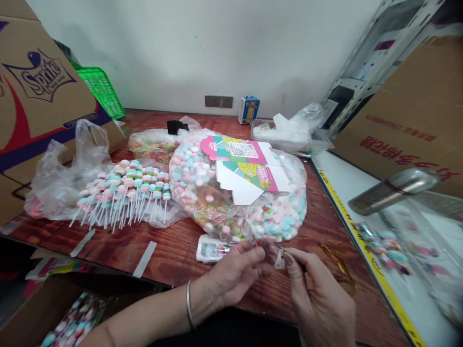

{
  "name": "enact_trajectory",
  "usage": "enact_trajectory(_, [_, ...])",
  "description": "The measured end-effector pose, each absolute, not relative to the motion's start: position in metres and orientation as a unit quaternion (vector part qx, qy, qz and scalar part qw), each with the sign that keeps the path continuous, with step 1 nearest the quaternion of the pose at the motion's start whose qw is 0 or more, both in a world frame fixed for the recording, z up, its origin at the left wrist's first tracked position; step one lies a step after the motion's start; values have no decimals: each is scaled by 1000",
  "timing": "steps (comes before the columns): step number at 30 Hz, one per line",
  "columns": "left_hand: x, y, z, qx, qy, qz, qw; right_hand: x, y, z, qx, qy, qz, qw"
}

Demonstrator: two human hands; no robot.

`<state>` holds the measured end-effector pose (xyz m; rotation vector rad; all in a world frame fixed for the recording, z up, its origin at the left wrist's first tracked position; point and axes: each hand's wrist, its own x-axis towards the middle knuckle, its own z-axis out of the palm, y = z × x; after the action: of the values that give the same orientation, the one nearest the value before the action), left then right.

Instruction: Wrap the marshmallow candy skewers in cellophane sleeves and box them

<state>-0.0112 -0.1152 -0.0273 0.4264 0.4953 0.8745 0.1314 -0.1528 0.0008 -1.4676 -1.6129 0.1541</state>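
Candy sticks (123, 190): in rows on a plastic sheet, left part of the table (173, 250).
Candy bag (202, 188): centre, with a flat carton (249, 168) on top.
Left hand (237, 274): fingertips closed on the small packet's left side.
Small packet (278, 261): pinched between both hands, near the table's front edge, just in front of the candy bag.
Right hand (318, 299): thumb and forefinger pinching the packet's right side.

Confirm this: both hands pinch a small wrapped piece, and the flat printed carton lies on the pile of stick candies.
Not quite. In the head view the flat printed carton lies on the big clear bag of loose candies, not on the stick candies left of it. The left hand and right hand do pinch the small wrapped piece.
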Motion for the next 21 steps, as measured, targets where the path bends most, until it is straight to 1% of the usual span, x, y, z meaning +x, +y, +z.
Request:
enact_trajectory(2, [-5,-110,-28,132,270,486,821,130,-153,-6,-616,-595,167,488])
enact_trajectory(5, [-3,-108,-29,124,310,499,800,128,-151,-19,-619,-514,303,511])
enact_trajectory(10, [-10,-112,-29,165,331,537,758,118,-145,-29,-601,-488,386,502])
enact_trajectory(14, [-14,-109,-34,162,329,534,762,111,-144,-27,-591,-501,398,492])
enact_trajectory(16, [-17,-107,-37,147,310,526,778,109,-145,-26,-597,-518,374,485])
enact_trajectory(21, [-23,-102,-42,60,292,536,790,105,-146,-25,-613,-579,314,436])
